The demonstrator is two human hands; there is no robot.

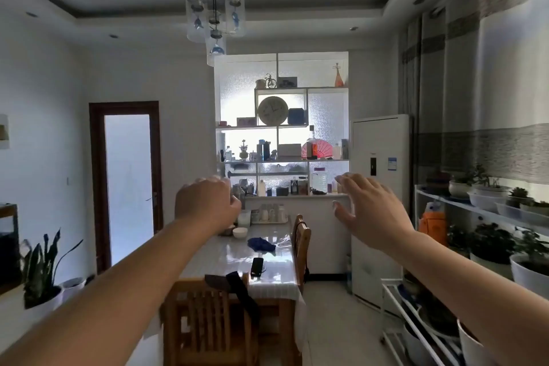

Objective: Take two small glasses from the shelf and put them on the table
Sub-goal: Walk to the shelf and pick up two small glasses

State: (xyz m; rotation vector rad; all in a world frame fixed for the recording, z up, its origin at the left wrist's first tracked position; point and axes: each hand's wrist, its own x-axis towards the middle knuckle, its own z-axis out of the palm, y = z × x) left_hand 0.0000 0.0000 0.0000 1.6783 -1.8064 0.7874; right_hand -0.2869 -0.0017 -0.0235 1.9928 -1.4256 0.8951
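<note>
Fingers point(346, 184) of both empty hands raised, shelf point(282, 162) well beyond.

Blue cloth point(261, 244), red fan point(315, 149)

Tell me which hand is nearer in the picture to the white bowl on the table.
Left. The left hand hovers just above-left of the white bowl; the right hand is raised far off to its right.

Dim room, strongly backlit through frosted glass behind the white open shelf unit point(282, 128) and the brown-framed glass door point(128, 187). Glare on the glossy white counter point(276, 255). Wide-angle bending at edges; soft overall focus.
</note>
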